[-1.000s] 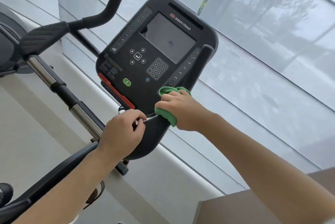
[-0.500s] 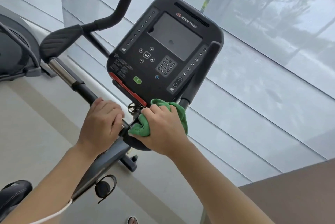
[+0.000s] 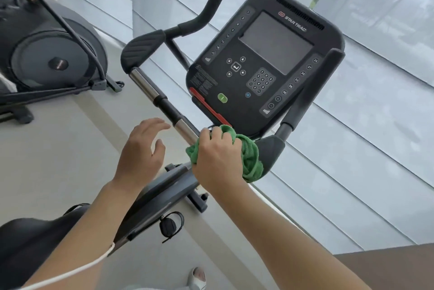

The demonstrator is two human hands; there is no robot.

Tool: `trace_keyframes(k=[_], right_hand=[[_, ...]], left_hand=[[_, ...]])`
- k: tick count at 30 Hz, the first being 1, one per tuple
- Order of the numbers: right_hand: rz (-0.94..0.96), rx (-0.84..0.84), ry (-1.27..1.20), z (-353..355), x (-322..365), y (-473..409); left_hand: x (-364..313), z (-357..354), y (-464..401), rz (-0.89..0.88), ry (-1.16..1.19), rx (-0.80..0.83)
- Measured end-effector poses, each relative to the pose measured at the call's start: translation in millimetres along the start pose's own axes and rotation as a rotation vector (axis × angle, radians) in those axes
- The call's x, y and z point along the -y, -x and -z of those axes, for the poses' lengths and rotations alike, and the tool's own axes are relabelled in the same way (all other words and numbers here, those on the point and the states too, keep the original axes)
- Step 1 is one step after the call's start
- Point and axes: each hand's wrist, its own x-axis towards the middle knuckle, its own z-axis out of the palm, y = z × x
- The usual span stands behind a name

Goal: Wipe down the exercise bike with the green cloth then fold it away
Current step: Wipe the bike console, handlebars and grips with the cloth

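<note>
Console (image 3: 265, 64) of the bike: "STAR TRAC" in pale letters above the dark screen (image 3: 276, 42), small red logo badge just left of the name; left column of the console numbered 1, 3, 6, 9, 12, 15, 18, 21 going down, top few barely legible; right column 24, 27, 30, 33, 36, 40 going down, then a + and a − button, bar-graph icon at the foot of each column; number keypad (image 3: 261, 82) below the screen, digits 1, 2, 3 and 0 readable, the rest too small; enter-arrow key (image 3: 235, 67) in the middle of four round buttons; fine-print label (image 3: 203, 82) at lower left of the console, unreadable.
</note>
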Motion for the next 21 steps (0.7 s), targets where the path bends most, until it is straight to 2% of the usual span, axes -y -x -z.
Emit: trace_keyframes(k=[6,9,14,18,21], right_hand=[[-0.047,0.084,-0.148,4,19,-33],[-0.03,0.091,-0.161,8,10,-22],[0.115,-0.047,-0.193,13,-19,16],[0.222,-0.094,-0.202,13,-28,47],[0.242,-0.133,-0.363,10,-44,63]], left_hand=[[-17,11,24,-0.005,0.024,-0.004],[-27,18,39,0.008,0.006,-0.027],[-52,19,59,-0.003,-0.012,-0.007],[-68,15,70,0.028,-0.025,-0.008],[-84,11,81,0.064,-0.016,-0.034]])
